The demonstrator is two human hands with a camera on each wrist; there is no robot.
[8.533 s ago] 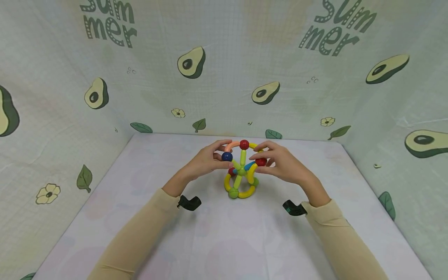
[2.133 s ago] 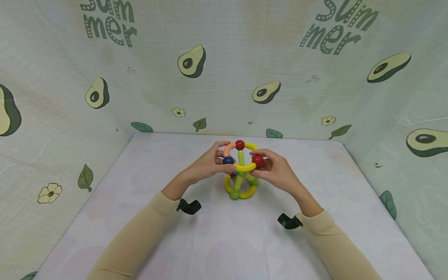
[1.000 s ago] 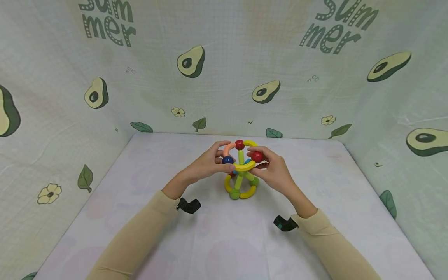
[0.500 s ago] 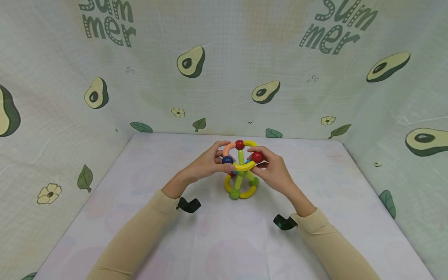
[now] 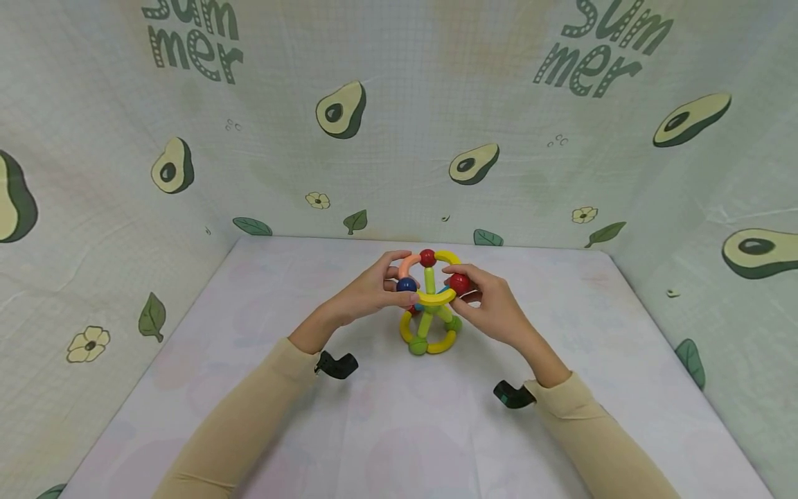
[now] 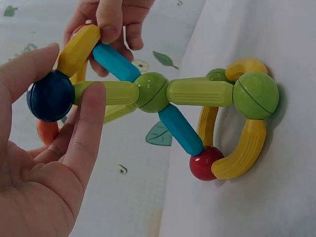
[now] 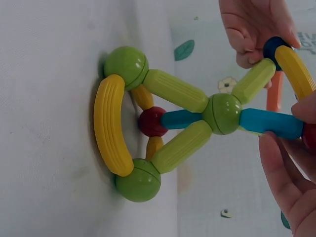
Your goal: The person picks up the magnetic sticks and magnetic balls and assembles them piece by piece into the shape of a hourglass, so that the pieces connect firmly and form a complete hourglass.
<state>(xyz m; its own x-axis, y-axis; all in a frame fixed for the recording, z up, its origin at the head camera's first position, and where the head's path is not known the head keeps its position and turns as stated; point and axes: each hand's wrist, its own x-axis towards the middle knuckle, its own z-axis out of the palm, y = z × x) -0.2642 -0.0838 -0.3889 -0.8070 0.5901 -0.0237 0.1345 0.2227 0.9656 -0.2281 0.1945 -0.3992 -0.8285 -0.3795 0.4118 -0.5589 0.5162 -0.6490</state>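
A magnetic stick-and-ball toy stands upright on the table, its green centre ball point(image 6: 152, 92) joining straight green and blue sticks. Below, curved yellow sticks point(image 7: 109, 123) link two green balls point(image 7: 126, 66) and a red ball point(image 7: 152, 121) into a base ring. The left hand point(image 5: 373, 290) holds the navy ball point(image 5: 406, 285) of the upper ring between thumb and fingers. On the opposite side, the right hand point(image 5: 492, 303) pinches the red ball point(image 5: 459, 283). A curved yellow stick point(image 5: 436, 299) bridges these two balls in front. Behind are an orange curved stick point(image 5: 408, 264) and another red ball point(image 5: 427, 258).
A pale cloth covers the table point(image 5: 399, 430). Behind it rises a cloth backdrop point(image 5: 399, 187) printed with avocados, and similar cloth walls stand at both sides. Black wrist cameras are strapped at the left cuff point(image 5: 337, 365) and right cuff point(image 5: 514, 394).
Since the oldest frame, the front yellow stick has swung up from hanging below the right red ball to meet the navy ball. Lately the right hand shifted slightly; the left stayed put.
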